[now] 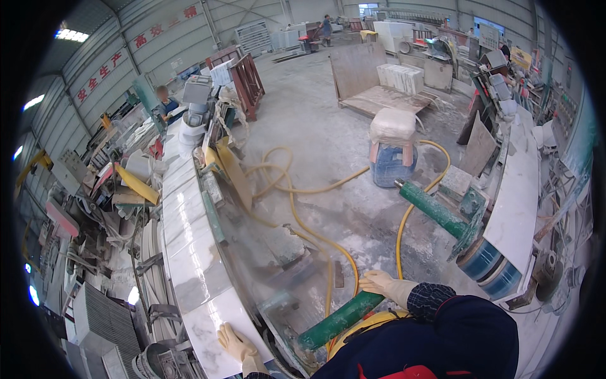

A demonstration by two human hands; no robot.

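Note:
My left hand (235, 344), in a pale glove, lies flat with fingers stretched out on a glossy white stone slab (214, 316) with grey veining. That slab is the nearest in a row of similar slabs (186, 215) running away along the left-hand machine line. My right hand (382, 285), also gloved, reaches across in front of me at the upper end of a green roller (341, 321). Its fingers point left, extended, and appear to rest on or just over the roller; exact contact cannot be made out. Yellow cloth (366, 328) shows at my waist beside the roller.
Yellow hoses (334, 246) loop over the wet floor. Ahead stand a blue barrel (392, 165) with a wrapped bundle on top and another green roller (435, 208). White slabs (511, 189) line the right-hand conveyor. A co-worker (165, 104) stands far left; another person (326, 30) is at the back.

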